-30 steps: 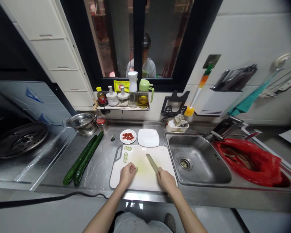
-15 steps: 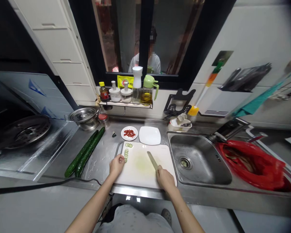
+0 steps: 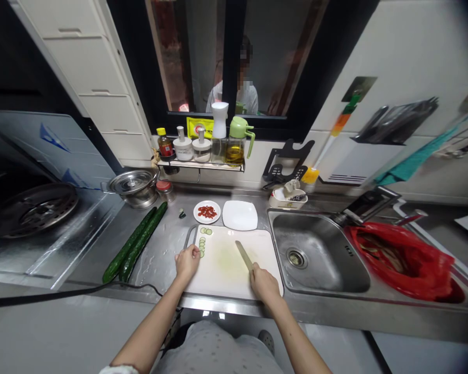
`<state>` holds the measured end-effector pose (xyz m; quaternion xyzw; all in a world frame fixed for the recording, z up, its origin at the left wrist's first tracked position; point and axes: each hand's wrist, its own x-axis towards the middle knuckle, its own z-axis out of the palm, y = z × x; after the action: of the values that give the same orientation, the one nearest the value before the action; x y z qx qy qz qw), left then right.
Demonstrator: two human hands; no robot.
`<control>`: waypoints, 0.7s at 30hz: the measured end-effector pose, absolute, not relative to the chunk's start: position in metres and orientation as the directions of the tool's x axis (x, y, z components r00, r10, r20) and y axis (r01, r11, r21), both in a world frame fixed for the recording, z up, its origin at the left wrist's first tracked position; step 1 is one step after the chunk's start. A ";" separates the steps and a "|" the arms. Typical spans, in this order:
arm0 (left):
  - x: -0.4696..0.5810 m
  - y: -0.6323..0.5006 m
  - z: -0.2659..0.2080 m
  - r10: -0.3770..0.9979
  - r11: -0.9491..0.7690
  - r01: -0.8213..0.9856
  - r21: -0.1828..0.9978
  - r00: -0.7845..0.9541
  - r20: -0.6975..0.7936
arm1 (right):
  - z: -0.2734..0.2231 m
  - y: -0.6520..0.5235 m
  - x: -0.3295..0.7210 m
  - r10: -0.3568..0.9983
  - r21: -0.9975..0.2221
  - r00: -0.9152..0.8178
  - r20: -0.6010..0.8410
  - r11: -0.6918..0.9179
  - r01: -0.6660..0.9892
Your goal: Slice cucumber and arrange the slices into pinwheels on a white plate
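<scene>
My right hand (image 3: 265, 283) grips the handle of a knife (image 3: 244, 255), whose blade lies low over the right half of a white cutting board (image 3: 257, 241). Along the board's left side runs a short row of thin cucumber slices (image 3: 202, 244), with a few more slices (image 3: 206, 231) near its top left corner. My left hand (image 3: 187, 261) is at the board's left edge, its fingers curled together right beside the lowest slice. Whatever those fingers may hold is hidden. A pale green wet patch marks the middle of the board.
Behind the board stand a plate of chopped red pieces (image 3: 207, 212) and a white square plate (image 3: 240, 215). Two whole cucumbers (image 3: 136, 244) lie to the left, near a lidded steel pot (image 3: 132, 188). Right of the board are the sink (image 3: 320, 249) and a red plastic bag (image 3: 405, 265).
The camera view has shifted slightly. My left fingertips have drawn back a little from the lowest cucumber slice. The knife and my right hand stay almost in place.
</scene>
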<state>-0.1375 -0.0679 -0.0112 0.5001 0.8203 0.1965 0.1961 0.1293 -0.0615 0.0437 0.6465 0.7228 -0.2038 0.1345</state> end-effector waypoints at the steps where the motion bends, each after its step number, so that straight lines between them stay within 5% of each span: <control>1: -0.137 -0.068 -0.011 0.900 0.417 0.751 0.513 -0.420 -0.116 | 0.044 -0.061 0.129 0.879 -0.120 -0.126 -0.459 0.079 0.990; 13: -0.129 -0.041 -0.002 0.905 0.386 0.724 0.571 -0.418 -0.082 | 0.044 -0.061 0.129 0.884 -0.122 -0.129 -0.449 0.083 0.989; 21: -0.120 0.006 0.012 0.933 0.357 0.849 0.389 -0.345 -0.104 | 0.047 -0.060 0.128 0.878 -0.127 -0.120 -0.463 0.068 0.990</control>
<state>-0.1204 0.0062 0.0116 0.5507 0.8089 0.1345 0.1557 0.1276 -0.0604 0.0473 0.6498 0.7187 -0.2087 0.1333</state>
